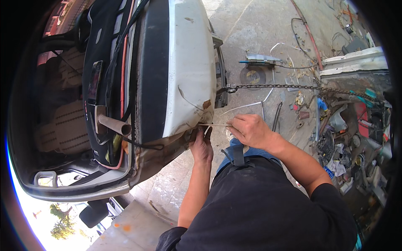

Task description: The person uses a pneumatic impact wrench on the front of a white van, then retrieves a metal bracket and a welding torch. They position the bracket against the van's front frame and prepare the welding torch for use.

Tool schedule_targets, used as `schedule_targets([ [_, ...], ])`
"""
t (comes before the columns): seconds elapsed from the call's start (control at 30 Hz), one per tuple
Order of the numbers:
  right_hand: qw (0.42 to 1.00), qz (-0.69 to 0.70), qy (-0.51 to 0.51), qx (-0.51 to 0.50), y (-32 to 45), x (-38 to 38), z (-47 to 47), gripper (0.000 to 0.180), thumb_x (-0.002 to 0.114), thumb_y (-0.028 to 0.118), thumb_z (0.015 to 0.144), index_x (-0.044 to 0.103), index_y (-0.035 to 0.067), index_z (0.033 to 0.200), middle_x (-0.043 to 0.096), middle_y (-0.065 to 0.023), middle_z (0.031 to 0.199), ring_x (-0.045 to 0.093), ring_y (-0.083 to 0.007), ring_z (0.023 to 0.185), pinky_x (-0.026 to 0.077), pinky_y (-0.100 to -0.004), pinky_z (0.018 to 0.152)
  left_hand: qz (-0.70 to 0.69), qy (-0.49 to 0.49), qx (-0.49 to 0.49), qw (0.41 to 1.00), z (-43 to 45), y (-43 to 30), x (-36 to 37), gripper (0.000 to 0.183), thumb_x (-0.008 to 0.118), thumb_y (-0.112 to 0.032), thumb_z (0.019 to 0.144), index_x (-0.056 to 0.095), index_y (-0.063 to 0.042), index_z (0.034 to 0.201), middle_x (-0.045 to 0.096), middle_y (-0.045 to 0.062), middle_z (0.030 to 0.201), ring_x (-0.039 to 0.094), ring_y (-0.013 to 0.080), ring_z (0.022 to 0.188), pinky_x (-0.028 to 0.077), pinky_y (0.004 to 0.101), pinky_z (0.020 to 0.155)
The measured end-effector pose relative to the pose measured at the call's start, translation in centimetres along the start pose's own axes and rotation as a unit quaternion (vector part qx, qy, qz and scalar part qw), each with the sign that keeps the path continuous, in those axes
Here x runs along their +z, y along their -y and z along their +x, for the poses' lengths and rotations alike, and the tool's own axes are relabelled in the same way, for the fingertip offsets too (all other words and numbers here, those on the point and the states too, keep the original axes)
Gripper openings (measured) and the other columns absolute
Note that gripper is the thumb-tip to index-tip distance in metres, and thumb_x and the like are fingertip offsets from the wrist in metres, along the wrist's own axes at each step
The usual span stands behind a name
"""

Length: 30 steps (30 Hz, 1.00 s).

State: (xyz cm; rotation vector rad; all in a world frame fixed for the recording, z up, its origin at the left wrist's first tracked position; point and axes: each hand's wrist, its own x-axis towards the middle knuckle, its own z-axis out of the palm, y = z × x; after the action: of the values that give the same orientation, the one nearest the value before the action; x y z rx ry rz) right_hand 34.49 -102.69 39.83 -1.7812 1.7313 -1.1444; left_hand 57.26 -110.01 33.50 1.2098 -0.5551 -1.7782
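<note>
My right hand (249, 130) pinches one end of a thin, light-coloured rod (215, 125). The rod runs level to the dented front corner of a white vehicle (191, 72), where its far end meets the crumpled metal. Just below that end, my left hand (201, 146) reaches up with its fingertips at the corner's lower edge. Some of those fingers are behind dark metal, so whether they grip anything is hidden. Scratches and a rust-brown patch (206, 104) mark the white panel above. Bent, bare sheet metal (160, 157) continues along the side of the corner.
A taut steel chain (276, 86) runs from the vehicle's front across the floor. Near it lie a round abrasive disc (251, 77) and loose strips. Mixed scrap (342, 150) is heaped at right. A pipe piece (114, 125) and a phone (95, 82) rest on the dashboard.
</note>
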Motion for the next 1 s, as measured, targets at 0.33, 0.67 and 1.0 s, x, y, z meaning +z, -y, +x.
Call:
schedule_targets([
  [0.33, 1.0, -0.016, -0.005, 0.02, 0.5, 0.1, -1.0, 0.011, 0.078, 0.015, 0.092, 0.073, 0.005, 0.095, 0.067, -0.0104, 0.081, 0.071, -0.0331, 0.075, 0.057, -0.0444, 0.063, 0.039, 0.035, -0.03, 0.998, 0.8, 0.1, -1.0, 0.042, 0.067, -0.008, 0.108, 0.059, -0.021, 0.147, 0.066, 0.001, 0.144, 0.065, 0.0238, 0.131, 0.055, 0.051, 0.105],
  [0.67, 1.0, 0.015, 0.008, 0.0, 2.8, 0.2, -1.6, 0.012, 0.077, 0.014, 0.089, 0.07, 0.004, 0.091, 0.066, -0.0119, 0.079, 0.07, -0.034, 0.07, 0.058, -0.0439, 0.061, -0.005, 0.042, -0.041, 0.998, 0.9, 0.0, -1.1, 0.041, 0.064, -0.003, 0.106, 0.062, -0.014, 0.146, 0.066, 0.002, 0.145, 0.061, 0.0223, 0.135, 0.05, 0.0533, 0.116],
  [1.0, 1.0, -0.004, 0.01, 0.011, 3.9, 1.2, -2.5, 0.014, 0.076, 0.015, 0.09, 0.07, 0.003, 0.095, 0.065, -0.013, 0.082, 0.071, -0.0348, 0.071, 0.059, -0.0443, 0.063, -0.014, 0.066, -0.075, 0.995, 1.2, 0.0, -1.6, 0.046, 0.069, -0.012, 0.107, 0.058, -0.013, 0.151, 0.062, 0.001, 0.152, 0.056, 0.0225, 0.141, 0.043, 0.0499, 0.12],
])
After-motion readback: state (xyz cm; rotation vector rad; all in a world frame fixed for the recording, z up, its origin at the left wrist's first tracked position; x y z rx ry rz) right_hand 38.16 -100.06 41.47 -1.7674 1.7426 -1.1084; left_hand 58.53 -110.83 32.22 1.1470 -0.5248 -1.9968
